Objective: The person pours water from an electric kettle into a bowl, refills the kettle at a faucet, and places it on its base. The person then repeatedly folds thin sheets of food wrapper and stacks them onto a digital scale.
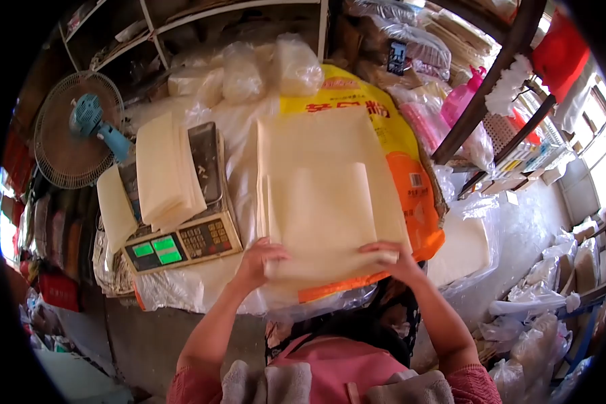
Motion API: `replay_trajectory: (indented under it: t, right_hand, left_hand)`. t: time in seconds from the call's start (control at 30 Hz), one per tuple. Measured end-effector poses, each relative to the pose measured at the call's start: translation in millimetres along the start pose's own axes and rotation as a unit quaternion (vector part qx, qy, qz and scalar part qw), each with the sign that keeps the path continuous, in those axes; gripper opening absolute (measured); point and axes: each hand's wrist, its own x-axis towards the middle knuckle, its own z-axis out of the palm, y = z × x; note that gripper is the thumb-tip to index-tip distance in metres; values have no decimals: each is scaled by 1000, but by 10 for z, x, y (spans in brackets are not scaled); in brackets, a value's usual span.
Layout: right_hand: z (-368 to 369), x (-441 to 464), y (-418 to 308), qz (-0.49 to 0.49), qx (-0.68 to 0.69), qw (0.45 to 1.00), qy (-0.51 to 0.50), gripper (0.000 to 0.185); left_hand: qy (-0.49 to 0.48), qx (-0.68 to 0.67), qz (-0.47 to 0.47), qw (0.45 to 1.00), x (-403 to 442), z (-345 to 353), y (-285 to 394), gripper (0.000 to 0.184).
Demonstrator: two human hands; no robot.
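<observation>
A stack of thin cream sheets (320, 141) lies on a yellow and orange printed sack (411, 172). On it, the near edge of a smaller cream sheet (323, 209) is curled up into a roll. My left hand (259, 264) grips the left end of that roll, fingers closed round it. At the right end, my right hand (398, 261) pinches the same roll between thumb and fingers. Left of the stack, folded cream sheets (163, 175) rest across a digital scale (209, 239) with lit green displays.
A fan (81, 128) stands at the far left. Plastic-wrapped bundles (269, 71) line the back of the table under shelves. Right of the table, a wrapped cream stack (461, 249) sits low, with plastic bags (532, 337) beyond and a dark slanted post (481, 97) above.
</observation>
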Motion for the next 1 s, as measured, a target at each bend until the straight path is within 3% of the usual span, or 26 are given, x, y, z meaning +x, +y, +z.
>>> replay_trajectory:
  t: [0.03,0.07,0.13,0.17,0.2,0.3,0.33,0.43,0.53,0.63,0.7,0.73,0.83,0.87,0.97,1.0]
  right_hand:
    - [41,56,-37,98,103,986,90,34]
    - [36,122,-39,140,-4,987,79,35]
    - [-36,277,-69,213,-223,950,56,38]
    - [-18,330,-147,218,-254,941,59,42]
    - [47,379,-266,222,-285,931,61,46]
    - [91,455,-148,182,-316,927,90,58]
    - [96,458,-80,160,-316,929,104,63]
    - [199,484,-240,-32,-497,860,112,74]
    - [165,447,-332,-71,-555,829,-18,79]
    - [-116,437,-234,-143,-561,810,-94,72]
    - [-327,401,-137,-116,-432,888,-109,60]
    - [-388,403,-115,-101,-364,919,-115,54]
    - [-285,536,-223,172,-252,950,60,40]
    - [-242,631,-126,140,-299,937,118,37]
    - [-180,891,-147,202,-370,898,130,42]
    - [-141,921,-172,184,-402,887,133,45]
  left_hand:
    - [14,-25,-94,995,21,31,8,27]
    - [-85,-13,-241,967,148,-111,251,52]
    - [42,10,-173,984,192,48,245,64]
    - [106,21,-136,985,228,138,270,70]
    - [113,149,-104,977,267,123,541,78]
    - [38,334,64,940,288,250,629,78]
    - [-42,342,13,939,265,357,496,82]
    - [-44,370,57,926,267,373,404,83]
    - [-71,392,109,911,317,238,308,75]
    - [-86,310,148,935,433,-17,-95,59]
    - [-109,150,-63,981,462,-272,301,52]
    - [-118,65,-166,977,501,-357,444,49]
    - [68,-174,-187,964,698,-146,371,49]
    - [133,-16,-192,972,833,-11,195,51]
    - [184,249,31,950,1055,281,164,58]
    - [10,228,-35,973,1135,284,172,64]
